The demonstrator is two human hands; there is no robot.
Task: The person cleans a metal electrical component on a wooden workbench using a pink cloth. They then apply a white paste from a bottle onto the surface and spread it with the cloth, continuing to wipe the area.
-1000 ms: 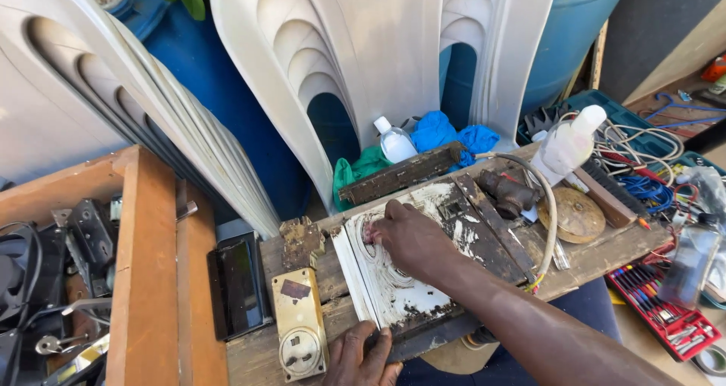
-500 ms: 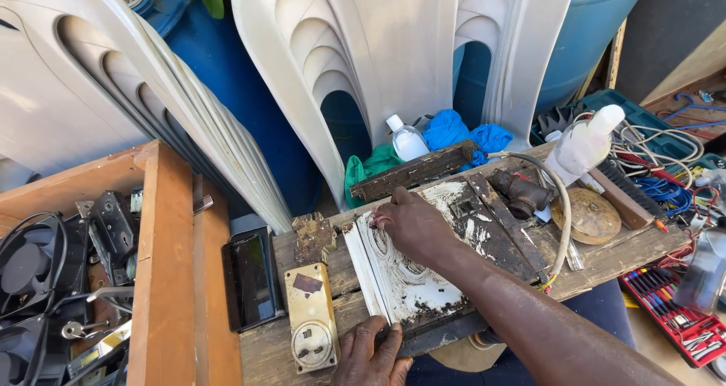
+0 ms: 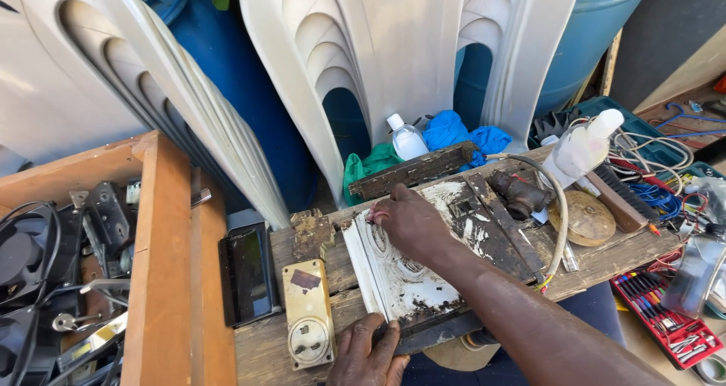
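my right hand [image 3: 408,221] lies knuckles up on the far end of a white ribbed panel [image 3: 393,276], fingers curled down over its top left corner and pressing there — not wrapped around anything, just bearing on it. my left hand [image 3: 368,353] is at the near edge, fingers bent over the panel's bottom rim and gripping it, the thumb side out of view. the panel is dirty, flaked with dark patches, and rests lengthwise on a rough wooden board [image 3: 605,254] in front of me, overlapping a dark scorched plate [image 3: 491,227] that lies to its right.

just left of the panel sits a cream socket box [image 3: 308,313] with a round outlet at its near end, and beside that a black phone [image 3: 248,272], face up. a crumbling rusty block [image 3: 311,233] lies above the socket box. on the right of the board there is a rusty pipe fitting [image 3: 519,192], a grey hose [image 3: 556,212] curving around it, a round brass disc [image 3: 582,218] and a brush [image 3: 616,197]. a white squeeze bottle [image 3: 581,150] stands behind them, and a smaller clear bottle [image 3: 406,138] next to blue cloth [image 3: 457,138] and green cloth [image 3: 370,163].

stacked white plastic chairs [image 3: 363,53] lean behind the board. a wooden crate [image 3: 159,265] on my left holds fans and metal parts — a red screwdriver set [image 3: 658,314] lies low on the right.
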